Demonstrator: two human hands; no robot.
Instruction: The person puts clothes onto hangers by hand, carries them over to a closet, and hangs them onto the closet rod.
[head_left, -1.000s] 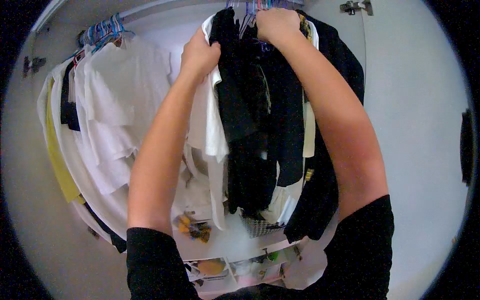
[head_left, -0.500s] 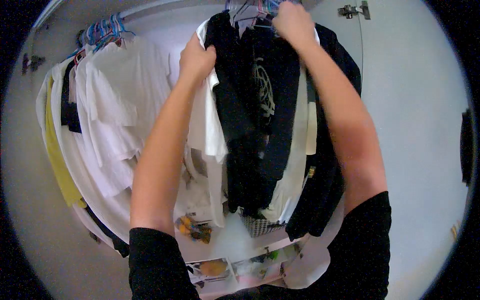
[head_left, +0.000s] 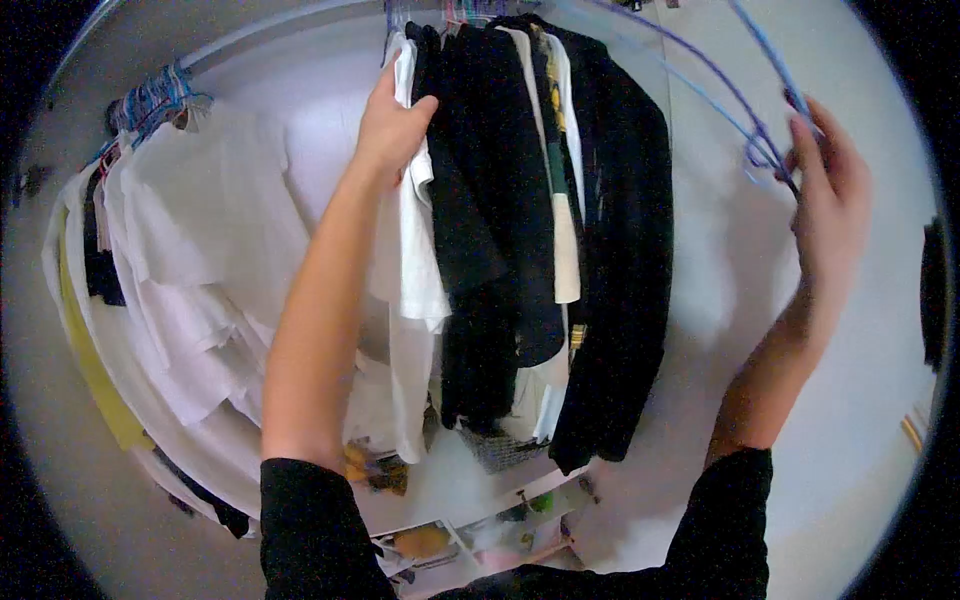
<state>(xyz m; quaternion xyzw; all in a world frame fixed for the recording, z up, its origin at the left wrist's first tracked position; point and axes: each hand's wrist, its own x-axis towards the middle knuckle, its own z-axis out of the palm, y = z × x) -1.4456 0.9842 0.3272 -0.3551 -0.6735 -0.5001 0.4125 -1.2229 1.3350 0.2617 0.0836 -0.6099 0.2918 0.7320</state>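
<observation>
My left hand (head_left: 398, 125) is closed on the edge of a white shirt (head_left: 420, 270), its thumb against the dark garments beside it. Several black garments (head_left: 490, 150) hang just right of that hand. Out to the right, my right hand (head_left: 830, 190) is raised and closed around thin blue and purple clothes hangers (head_left: 715, 70). Their loops reach past the top edge of the view, and no garment shows on the visible part. How many hangers it holds I cannot tell.
White shirts (head_left: 200, 220) hang in a bunch at the left, from blue hangers (head_left: 155, 100) on a rail (head_left: 260, 40). A yellow-green garment (head_left: 90, 350) is among them. Below are a checked item (head_left: 505, 450) and compartments with small things. A pale door panel (head_left: 790, 470) stands at the right.
My right hand has left the rail and swung out to the right with the hangers. The black garments have closed together, hiding the printed front. My left hand still grips the white shirt.
</observation>
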